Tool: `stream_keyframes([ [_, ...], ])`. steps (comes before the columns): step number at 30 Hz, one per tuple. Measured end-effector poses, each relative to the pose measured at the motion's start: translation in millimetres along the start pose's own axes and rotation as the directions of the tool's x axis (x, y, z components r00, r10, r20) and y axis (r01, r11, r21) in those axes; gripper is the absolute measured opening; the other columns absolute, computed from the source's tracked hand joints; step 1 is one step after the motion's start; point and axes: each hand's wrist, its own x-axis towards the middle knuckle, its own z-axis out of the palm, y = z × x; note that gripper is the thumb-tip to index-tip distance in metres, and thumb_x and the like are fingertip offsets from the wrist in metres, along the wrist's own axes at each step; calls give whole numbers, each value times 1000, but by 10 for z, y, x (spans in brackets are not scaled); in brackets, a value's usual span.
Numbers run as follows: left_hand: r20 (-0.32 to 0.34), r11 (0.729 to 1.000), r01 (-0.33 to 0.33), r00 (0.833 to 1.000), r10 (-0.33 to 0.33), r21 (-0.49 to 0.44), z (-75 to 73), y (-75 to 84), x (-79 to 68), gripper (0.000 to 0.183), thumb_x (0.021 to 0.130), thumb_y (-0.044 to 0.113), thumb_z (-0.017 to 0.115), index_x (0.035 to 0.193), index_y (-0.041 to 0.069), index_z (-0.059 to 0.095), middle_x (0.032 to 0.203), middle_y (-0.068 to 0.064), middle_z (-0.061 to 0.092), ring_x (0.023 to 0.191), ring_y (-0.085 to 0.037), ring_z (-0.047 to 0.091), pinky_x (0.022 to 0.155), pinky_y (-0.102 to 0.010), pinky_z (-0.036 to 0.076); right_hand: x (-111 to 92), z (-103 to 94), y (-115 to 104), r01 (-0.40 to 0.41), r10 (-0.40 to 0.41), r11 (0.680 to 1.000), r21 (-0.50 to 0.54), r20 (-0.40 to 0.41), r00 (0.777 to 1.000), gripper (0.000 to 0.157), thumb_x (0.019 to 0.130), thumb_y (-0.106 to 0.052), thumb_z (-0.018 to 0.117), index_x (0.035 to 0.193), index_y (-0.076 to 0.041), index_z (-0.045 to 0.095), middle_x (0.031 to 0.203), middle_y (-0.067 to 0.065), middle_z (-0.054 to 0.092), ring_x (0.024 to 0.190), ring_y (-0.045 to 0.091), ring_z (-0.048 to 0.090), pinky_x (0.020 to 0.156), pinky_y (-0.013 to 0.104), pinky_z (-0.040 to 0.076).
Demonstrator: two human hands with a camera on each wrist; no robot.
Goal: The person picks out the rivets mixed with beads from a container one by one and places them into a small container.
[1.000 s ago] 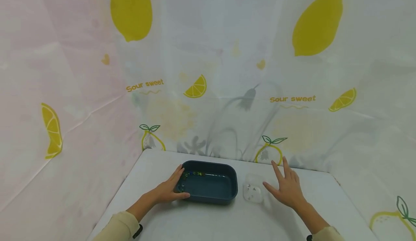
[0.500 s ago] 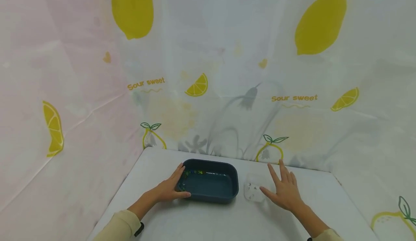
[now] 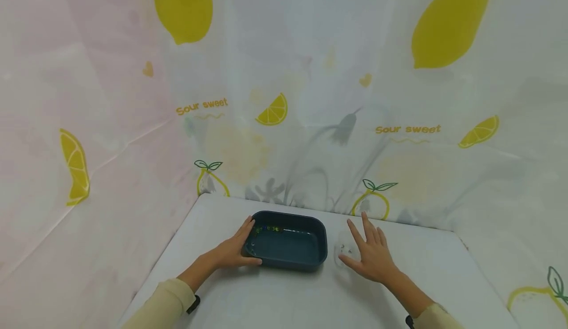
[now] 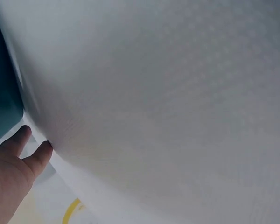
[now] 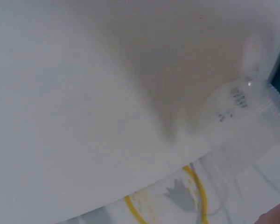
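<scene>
A deep blue rectangular tub point(image 3: 293, 265) stands on the white table. Small shiny yellow, green and blue pieces point(image 3: 269, 229) lie along its far and left inner sides. My left hand point(image 3: 232, 252) rests against the tub's left end, fingers straight along the side and thumb at the front wall. To the tub's right is a small clear plastic box point(image 5: 240, 128) with its lid folded back and several small dark bits inside. My right hand point(image 3: 372, 255) hovers at that box with fingers spread, overlapping part of it in the head view, and holds nothing.
The white tabletop point(image 3: 284, 299) meets a lemon-printed sheet point(image 3: 310, 97) along its back edge. Another stretch of this sheet rises on the left, close to the table's edge.
My right hand has moved left, close over the clear box. My left hand stays at the tub. The head view has tipped slightly, lifting the scene in frame.
</scene>
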Motion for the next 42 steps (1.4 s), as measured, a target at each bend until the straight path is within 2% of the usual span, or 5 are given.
stream_keyframes([
  [13, -7, 1000, 20, 1000, -20, -12, 23, -44, 17, 113, 82, 68, 66, 161, 18, 2, 168, -3, -5, 147, -38, 31, 107, -61, 37, 212, 99, -353, 73, -73, 997, 15, 23, 997, 99, 79, -62, 71, 157, -19, 27, 165, 21, 9, 145, 38, 25, 109, 68, 26],
  [22, -33, 1000, 14, 999, -14, -5, 8, -35, 40, 113, 81, 66, 68, 161, 18, 5, 168, -4, -2, 141, -39, 40, 102, -67, 38, 432, 295, -633, 77, -80, 996, 51, 45, 996, 97, 83, -66, 65, 158, -21, 25, 165, 21, 7, 143, 40, 31, 110, 65, 28],
  [25, -32, 1000, 16, 999, -16, -5, 20, -27, 27, 113, 81, 65, 69, 161, 16, 6, 168, -6, -1, 136, -40, 45, 99, -68, 39, 470, 338, -738, 74, -78, 992, 101, 42, 996, 95, 84, -64, 66, 158, -20, 26, 165, 22, 7, 140, 44, 34, 110, 65, 27],
  [30, -36, 1000, 21, 999, -21, -7, 48, -30, 4, 113, 81, 64, 70, 160, 14, 7, 168, -7, 0, 131, -40, 51, 97, -67, 40, 549, 419, -880, 43, -60, 985, 168, 96, 994, 95, 87, -67, 60, 159, -21, 21, 166, 20, 2, 142, 47, 30, 112, 66, 24],
  [42, -40, 999, 32, 999, -31, 2, 44, -13, -22, 112, 80, 69, 66, 161, 17, 8, 168, -4, 1, 131, -40, 50, 99, -64, 42, 747, 638, -1108, 28, -56, 984, 178, 160, 986, 94, 87, -68, 58, 159, -22, 20, 166, 20, -1, 144, 45, 28, 112, 65, 24],
])
